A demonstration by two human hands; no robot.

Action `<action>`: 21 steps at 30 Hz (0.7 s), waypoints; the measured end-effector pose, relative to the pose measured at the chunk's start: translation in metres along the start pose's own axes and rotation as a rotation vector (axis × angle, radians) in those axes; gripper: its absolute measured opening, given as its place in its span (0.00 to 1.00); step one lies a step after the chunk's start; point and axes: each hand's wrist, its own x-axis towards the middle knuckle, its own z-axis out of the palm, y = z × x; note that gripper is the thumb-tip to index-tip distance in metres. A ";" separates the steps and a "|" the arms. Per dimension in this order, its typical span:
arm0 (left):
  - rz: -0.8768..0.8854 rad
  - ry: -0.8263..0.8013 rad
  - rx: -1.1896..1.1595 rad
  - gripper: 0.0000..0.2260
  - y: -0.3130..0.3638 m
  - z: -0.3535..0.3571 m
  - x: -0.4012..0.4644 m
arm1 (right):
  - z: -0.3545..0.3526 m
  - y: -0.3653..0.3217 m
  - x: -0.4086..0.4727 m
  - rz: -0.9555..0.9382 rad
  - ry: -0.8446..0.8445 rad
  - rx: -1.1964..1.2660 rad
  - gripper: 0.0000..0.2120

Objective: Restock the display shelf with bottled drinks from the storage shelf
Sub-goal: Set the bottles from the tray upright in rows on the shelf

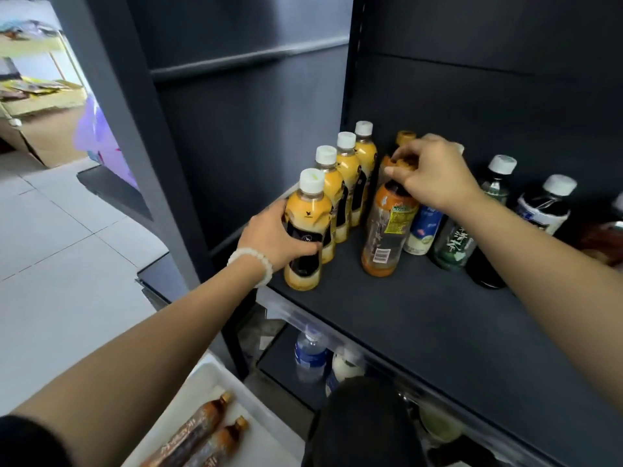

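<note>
Yellow plastic bottle with white cap (307, 230) upright at the front-left of the dark shelf board (421, 318), left hand (273, 239) wrapped round its middle, arm outstretched; right hand (435, 176) reaches in, fingertips pinching orange-capped amber tea bottle (387, 227) at the neck

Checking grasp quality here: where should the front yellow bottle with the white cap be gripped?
Around its mid-body label, from the front-left, as the left hand grips the front yellow bottle now: it stands upright, with its row behind and an orange-capped bottle on its right.
</note>
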 end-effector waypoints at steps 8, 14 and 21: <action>-0.027 -0.125 -0.041 0.25 -0.016 -0.014 0.019 | 0.022 0.005 0.035 0.054 0.069 0.030 0.15; -0.009 -0.186 0.017 0.37 -0.010 -0.025 0.016 | 0.013 0.000 0.052 0.094 -0.122 -0.015 0.16; 0.189 -0.021 -0.013 0.25 0.025 -0.043 0.018 | -0.004 -0.002 0.054 0.109 -0.259 -0.105 0.18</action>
